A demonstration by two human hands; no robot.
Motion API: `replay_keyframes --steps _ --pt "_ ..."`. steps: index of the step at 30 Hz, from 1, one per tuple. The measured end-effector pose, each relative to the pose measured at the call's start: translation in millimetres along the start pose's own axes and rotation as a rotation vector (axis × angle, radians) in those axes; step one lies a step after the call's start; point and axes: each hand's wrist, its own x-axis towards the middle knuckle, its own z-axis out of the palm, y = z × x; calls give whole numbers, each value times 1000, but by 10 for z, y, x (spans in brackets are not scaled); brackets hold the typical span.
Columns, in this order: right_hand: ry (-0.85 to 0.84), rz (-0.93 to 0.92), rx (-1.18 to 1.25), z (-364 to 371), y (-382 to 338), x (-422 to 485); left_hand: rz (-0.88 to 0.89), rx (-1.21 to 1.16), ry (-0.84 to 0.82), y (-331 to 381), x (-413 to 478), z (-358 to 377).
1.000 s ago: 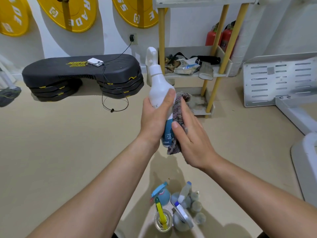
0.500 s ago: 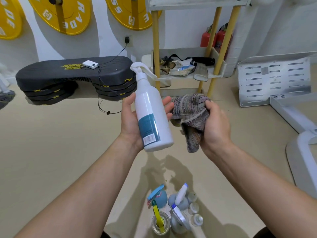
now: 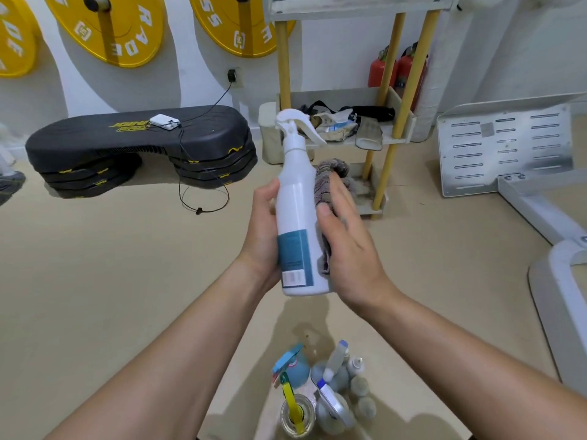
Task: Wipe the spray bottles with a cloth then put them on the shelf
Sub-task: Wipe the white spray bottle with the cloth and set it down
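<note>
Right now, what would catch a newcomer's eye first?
A tall white plastic spray bottle with a teal label stands out at centre, held in the left hand while the right hand presses a grey striped cloth against it. Big yellow weight plates hang on the wall behind; more small bottles stand on the floor below.

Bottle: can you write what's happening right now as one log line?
step: wiping | left hand: holds bottle | right hand: presses cloth on bottle | bottle: off shelf | floor: other bottles
</note>
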Motion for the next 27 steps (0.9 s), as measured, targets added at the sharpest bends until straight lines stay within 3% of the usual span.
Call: replay_keyframes --steps 3,5,9,15,19,22,27 --pt "16 -46 20 -112 -21 132 74 216 132 -105 -14 59" --pt "-1 -113 -122 -164 11 196 78 290 240 -154 -46 120" --pt "-55 -180 -376 -125 104 168 57 180 130 -235 -94 222" --pt "-169 -56 -357 -41 258 -94 106 198 445 69 -46 162" --pt "-232 -60 -434 -26 303 -235 73 210 452 121 -45 84" --pt "-167 -44 -336 -51 339 -131 98 251 345 6 -61 134" --pt "26 187 78 -153 300 95 35 305 243 -156 -112 184"
